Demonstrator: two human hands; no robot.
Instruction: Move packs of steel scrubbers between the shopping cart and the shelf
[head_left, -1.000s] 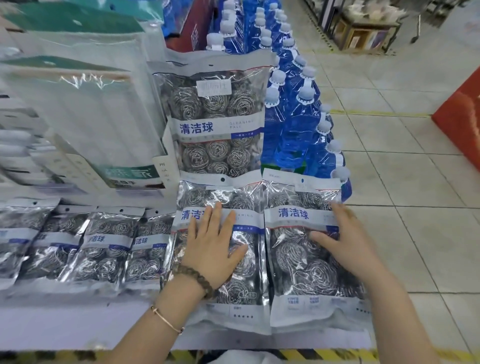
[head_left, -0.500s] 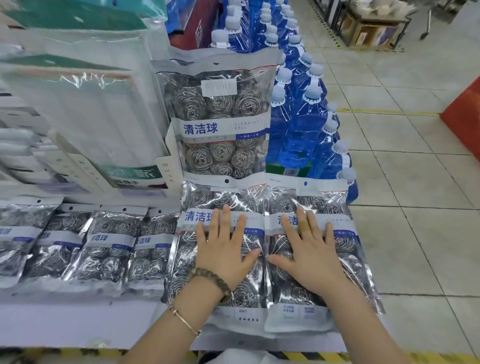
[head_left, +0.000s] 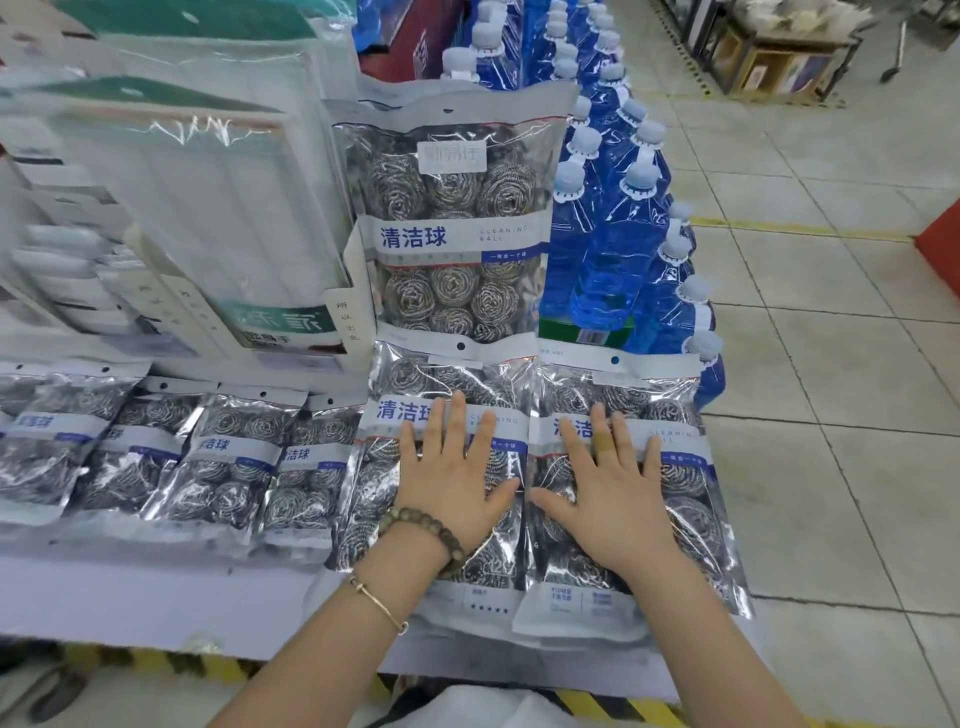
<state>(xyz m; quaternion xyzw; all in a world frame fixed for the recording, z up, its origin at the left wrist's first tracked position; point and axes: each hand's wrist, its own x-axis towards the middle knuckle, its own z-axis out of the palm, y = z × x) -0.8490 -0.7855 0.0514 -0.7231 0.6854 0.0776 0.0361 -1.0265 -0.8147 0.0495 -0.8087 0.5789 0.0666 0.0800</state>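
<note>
Both palms now lie flat on the two big packs at the near right of the shelf (head_left: 156, 603); a second ago the right hand (head_left: 610, 493) was cupped round the far edge of the right pack (head_left: 691, 499), and it has slid in onto the middle. Left hand (head_left: 449, 478) rests fingers spread on the left pack (head_left: 374, 467), right hand likewise on its pack; neither pinches anything, both just press down. These packs lie side by side, edges touching, with an upright pack (head_left: 447, 218) standing just behind them and smaller packs (head_left: 234, 467) in a row to the left. No cart is in view.

Risk, as I judge it: the right pack's near right corner overhangs the shelf edge, and the film is slick, so lifting the palms unevenly could let it slide to the floor. Pushing either pack further back could tip the upright pack against the blue bottles (head_left: 623, 249)
</note>
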